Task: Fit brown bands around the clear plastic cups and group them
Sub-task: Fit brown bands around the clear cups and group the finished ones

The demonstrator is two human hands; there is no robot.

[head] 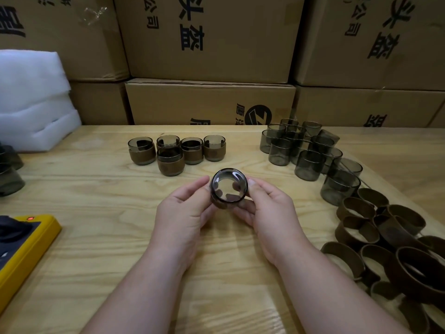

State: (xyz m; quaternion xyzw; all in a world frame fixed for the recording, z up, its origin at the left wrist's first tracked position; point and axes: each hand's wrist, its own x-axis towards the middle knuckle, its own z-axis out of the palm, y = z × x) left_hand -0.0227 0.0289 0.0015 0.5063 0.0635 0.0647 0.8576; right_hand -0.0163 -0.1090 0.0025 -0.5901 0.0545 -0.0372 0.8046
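While a smoky clear plastic cup (pixel 228 185) is held above the pale wooden table (pixel 96 189) with its mouth tilted toward the camera, a brown band is seen wrapped round its lower wall. The cup is gripped from both sides: the left hand (pixel 185 213) and the right hand (pixel 267 213) are each curled round it, thumbs on the rim. Five finished banded cups (pixel 178 151) are grouped just behind, upright and touching. A cluster of bare smoky cups (pixel 305 150) is stood at the right rear. A heap of loose brown bands (pixel 385 242) is laid at the right front. Brown cardboard boxes (pixel 212 44), white foam sheets (pixel 33 97) and a yellow device (pixel 26 244) are noted around.
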